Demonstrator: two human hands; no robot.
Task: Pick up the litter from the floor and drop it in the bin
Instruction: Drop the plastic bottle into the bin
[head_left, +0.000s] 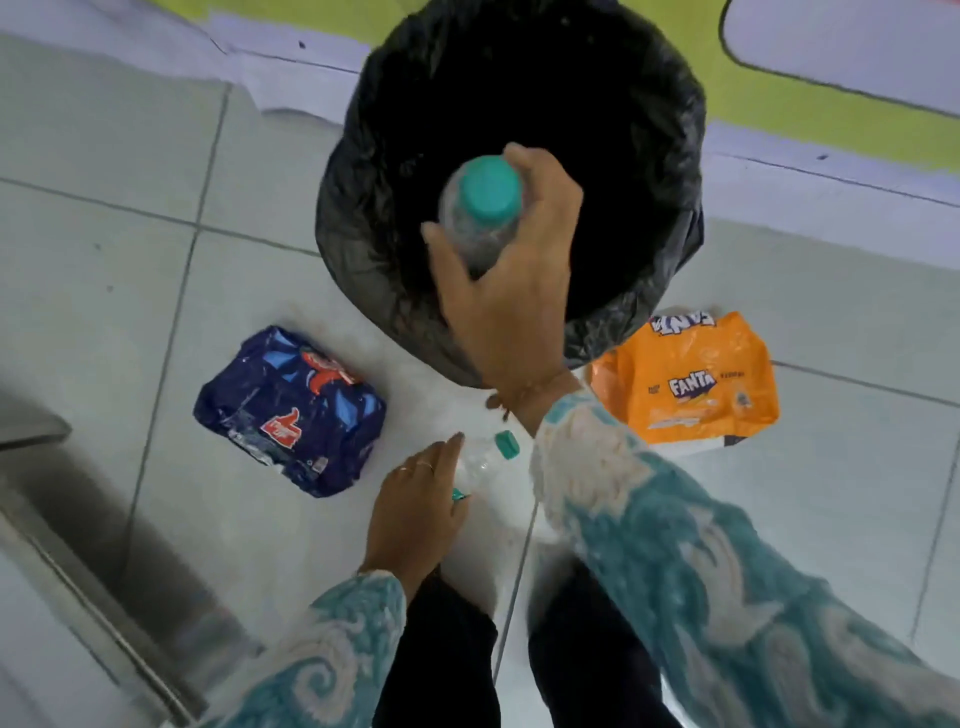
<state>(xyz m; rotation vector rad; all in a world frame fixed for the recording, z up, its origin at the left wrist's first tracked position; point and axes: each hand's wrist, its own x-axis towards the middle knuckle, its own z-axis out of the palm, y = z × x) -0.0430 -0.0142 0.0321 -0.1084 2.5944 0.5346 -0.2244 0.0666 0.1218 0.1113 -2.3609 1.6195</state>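
Bin (670, 171) with black liner top centre, inside too dark to tell contents.

Pale tiled floor (104, 218) all around, green and lilac mat along the top edge. Orange Fanta wrapper (691, 384) lower right of bin, blue wrapper (291, 410) lower left. Right hand (511, 291) clamped on teal-capped bottle (480, 213) over the opening. Left hand (415, 512), fingers loosely together, touching second clear bottle (485, 462) on the floor, centre frame.

Teal sleeves (701, 571) with cream swirls, a thin bracelet (530, 387) on the right wrist, rings (415, 467) on left fingers, dark trousers (441, 649).
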